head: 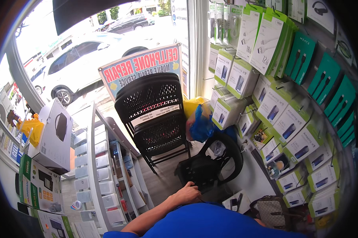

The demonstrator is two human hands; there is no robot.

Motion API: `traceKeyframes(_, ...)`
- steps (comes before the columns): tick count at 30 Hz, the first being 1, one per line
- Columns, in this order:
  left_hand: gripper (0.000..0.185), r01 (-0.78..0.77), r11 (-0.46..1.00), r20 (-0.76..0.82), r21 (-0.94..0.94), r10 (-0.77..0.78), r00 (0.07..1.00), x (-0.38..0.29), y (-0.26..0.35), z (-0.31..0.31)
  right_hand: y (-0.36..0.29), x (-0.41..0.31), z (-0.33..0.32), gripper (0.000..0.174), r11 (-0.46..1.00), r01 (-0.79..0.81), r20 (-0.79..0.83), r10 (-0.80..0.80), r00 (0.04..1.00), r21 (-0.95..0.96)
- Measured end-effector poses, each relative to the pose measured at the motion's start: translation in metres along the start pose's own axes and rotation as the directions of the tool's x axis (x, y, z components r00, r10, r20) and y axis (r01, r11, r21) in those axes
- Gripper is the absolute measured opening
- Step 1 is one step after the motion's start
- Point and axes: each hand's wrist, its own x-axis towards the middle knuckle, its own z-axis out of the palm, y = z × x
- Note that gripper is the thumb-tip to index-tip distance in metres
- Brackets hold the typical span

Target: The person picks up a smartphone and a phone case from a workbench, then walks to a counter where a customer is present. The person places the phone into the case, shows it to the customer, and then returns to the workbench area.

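Note:
My left hand (188, 194) is in front of my blue shirt (202, 223), its fingers loosely bent. Whether anything lies inside the fingers is hidden from this angle. Just beyond it stands a black plastic armchair (194, 171), with a clear plastic bag (218, 148) near its backrest. My right hand is out of view. Low on the right, a white box (244, 202) carries a small black device (233, 204) and a slim dark object (240, 200). A brown patterned handbag (269, 208) sits beside it.
Folded black chairs (158, 119) lean before a printed sign (140, 65) by the window. Left stands a glass display case (100, 178) of phone boxes, beside a boxed solar light (42, 184). Packaged accessories (274, 110) line the right wall. A blue plastic bag (201, 123) is in the corner.

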Motion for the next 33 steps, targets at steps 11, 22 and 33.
traceKeyframes(11, 0.052, 0.468, 0.361, 0.281, -0.807, -0.461, 0.841, -0.032, 0.009, 0.044, 0.027, 0.092, -0.011, 0.035, 0.983, 0.119, -0.494, -0.036, 0.869, 0.138)
traceKeyframes(22, 0.048, 0.060, -0.476, 0.394, -0.877, -0.644, 0.656, -0.203, 0.020, 0.176, 0.045, 0.215, -0.088, 0.035, 0.922, 0.365, -0.480, -0.380, 0.790, -0.129)
traceKeyframes(33, 0.045, 0.056, -0.354, 0.350, -0.934, -0.865, 0.360, -0.219, -0.011, 0.268, -0.077, 0.298, -0.093, 0.040, 0.846, 0.036, -0.634, -0.427, 0.645, -0.533)
